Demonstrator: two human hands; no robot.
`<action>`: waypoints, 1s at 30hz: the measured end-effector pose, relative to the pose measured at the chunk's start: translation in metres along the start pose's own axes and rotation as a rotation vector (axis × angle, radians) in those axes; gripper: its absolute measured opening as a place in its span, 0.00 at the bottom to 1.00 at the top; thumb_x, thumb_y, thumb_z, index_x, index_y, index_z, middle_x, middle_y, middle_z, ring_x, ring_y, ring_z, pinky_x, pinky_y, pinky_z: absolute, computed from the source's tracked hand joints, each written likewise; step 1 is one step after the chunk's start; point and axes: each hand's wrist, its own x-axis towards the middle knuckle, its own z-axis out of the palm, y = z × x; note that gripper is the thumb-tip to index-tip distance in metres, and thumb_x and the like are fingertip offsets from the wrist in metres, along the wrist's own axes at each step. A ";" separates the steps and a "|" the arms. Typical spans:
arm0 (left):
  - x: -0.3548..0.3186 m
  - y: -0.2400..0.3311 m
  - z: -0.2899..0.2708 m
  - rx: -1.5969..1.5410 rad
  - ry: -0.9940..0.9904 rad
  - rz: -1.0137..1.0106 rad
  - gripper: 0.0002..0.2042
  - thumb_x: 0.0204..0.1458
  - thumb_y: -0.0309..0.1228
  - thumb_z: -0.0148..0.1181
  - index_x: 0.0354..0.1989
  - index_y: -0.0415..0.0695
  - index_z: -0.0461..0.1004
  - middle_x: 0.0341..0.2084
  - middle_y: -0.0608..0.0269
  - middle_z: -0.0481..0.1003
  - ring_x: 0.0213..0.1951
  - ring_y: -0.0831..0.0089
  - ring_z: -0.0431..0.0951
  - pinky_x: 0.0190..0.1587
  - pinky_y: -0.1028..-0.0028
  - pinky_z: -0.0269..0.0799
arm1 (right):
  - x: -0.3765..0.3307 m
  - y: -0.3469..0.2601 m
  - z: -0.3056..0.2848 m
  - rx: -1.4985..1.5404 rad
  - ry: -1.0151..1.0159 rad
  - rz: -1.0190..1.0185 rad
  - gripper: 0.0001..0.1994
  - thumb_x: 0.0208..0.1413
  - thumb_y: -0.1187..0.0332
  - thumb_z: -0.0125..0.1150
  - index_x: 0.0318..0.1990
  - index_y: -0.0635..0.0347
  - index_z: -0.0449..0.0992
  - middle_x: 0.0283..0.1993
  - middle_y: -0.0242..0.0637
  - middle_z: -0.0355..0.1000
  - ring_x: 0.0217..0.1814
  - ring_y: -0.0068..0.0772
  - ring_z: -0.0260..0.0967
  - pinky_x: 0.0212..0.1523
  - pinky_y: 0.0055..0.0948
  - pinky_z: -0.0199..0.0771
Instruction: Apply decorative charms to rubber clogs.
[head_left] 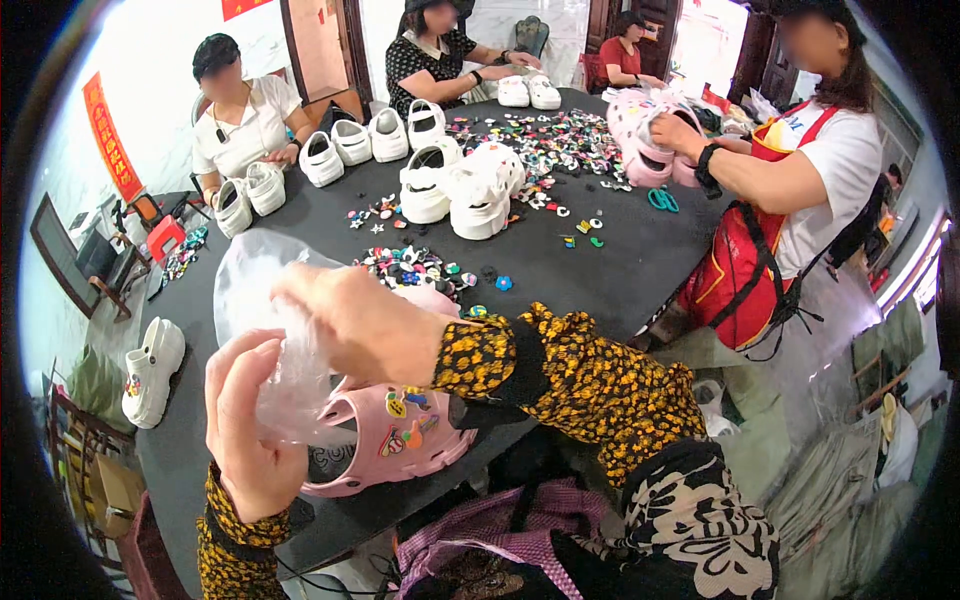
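A clear plastic bag (240,290) is crumpled between my two hands, above a pink clog. My left hand (245,415) is closed around the bag's lower side, fingers curled upward. Across its top, my right hand (370,325) is closed on the bag, its fingertips slightly blurred by motion. The pink clog (375,440) lies at the near edge of the table, with colourful charms on its upper. My hands and the bag partly cover it, and another pink part shows behind my right wrist. A pile of small charms (410,265) lies just beyond my right hand.
White clogs (480,195) stand across the dark table (600,270), and one white clog (155,370) sits at the left edge. Loose charms (560,150) are scattered at the far side. At right, a person in a red apron handles pink clogs (640,150) near teal scissors (662,199).
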 end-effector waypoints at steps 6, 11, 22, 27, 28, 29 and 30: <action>-0.005 0.003 0.002 0.428 -0.271 0.133 0.40 0.42 0.42 0.68 0.63 0.47 0.53 0.63 0.38 0.53 0.63 0.39 0.55 0.59 0.49 0.57 | -0.006 0.007 -0.005 0.750 0.196 0.176 0.11 0.55 0.74 0.54 0.46 0.63 0.68 0.41 0.31 0.70 0.43 0.19 0.67 0.45 0.22 0.69; -0.010 -0.025 0.009 0.234 -0.150 0.132 0.35 0.32 0.18 0.63 0.56 0.52 0.68 0.63 0.37 0.52 0.63 0.38 0.55 0.61 0.49 0.55 | -0.019 -0.010 0.004 1.521 0.055 0.403 0.13 0.58 0.71 0.53 0.50 0.61 0.69 0.47 0.35 0.72 0.49 0.26 0.70 0.51 0.25 0.70; -0.050 -0.065 -0.063 -0.025 0.232 -0.436 0.32 0.34 0.06 0.38 0.53 0.35 0.68 0.43 0.56 0.74 0.49 0.67 0.74 0.54 0.71 0.67 | -0.023 -0.016 -0.019 0.652 -0.060 0.382 0.23 0.54 0.73 0.56 0.58 0.70 0.63 0.49 0.42 0.69 0.38 0.21 0.70 0.40 0.22 0.73; -0.069 -0.071 -0.064 -0.174 0.167 -0.646 0.28 0.38 0.05 0.37 0.51 0.35 0.66 0.41 0.60 0.73 0.48 0.74 0.72 0.51 0.75 0.68 | -0.049 0.005 -0.025 0.562 -0.036 0.503 0.13 0.58 0.74 0.53 0.51 0.66 0.71 0.45 0.34 0.72 0.39 0.18 0.70 0.40 0.19 0.71; -0.071 -0.072 -0.064 -0.153 0.081 -0.678 0.27 0.39 0.05 0.38 0.50 0.35 0.66 0.42 0.61 0.73 0.48 0.76 0.72 0.50 0.77 0.69 | -0.052 0.007 -0.022 0.566 -0.038 0.503 0.13 0.58 0.74 0.53 0.51 0.66 0.71 0.45 0.34 0.72 0.39 0.18 0.70 0.40 0.19 0.71; -0.057 -0.063 -0.058 -0.286 0.019 -0.752 0.22 0.37 0.05 0.42 0.42 0.36 0.70 0.38 0.59 0.73 0.44 0.73 0.73 0.44 0.77 0.69 | -0.054 0.010 -0.020 0.552 -0.033 0.502 0.13 0.58 0.74 0.53 0.50 0.67 0.71 0.42 0.33 0.73 0.38 0.17 0.69 0.39 0.18 0.70; -0.051 -0.068 -0.051 -0.293 0.018 -0.750 0.22 0.37 0.05 0.42 0.42 0.36 0.70 0.38 0.59 0.73 0.44 0.73 0.73 0.44 0.77 0.69 | -0.056 0.011 -0.019 0.535 -0.026 0.503 0.12 0.58 0.74 0.53 0.48 0.68 0.72 0.40 0.32 0.73 0.37 0.15 0.68 0.38 0.17 0.70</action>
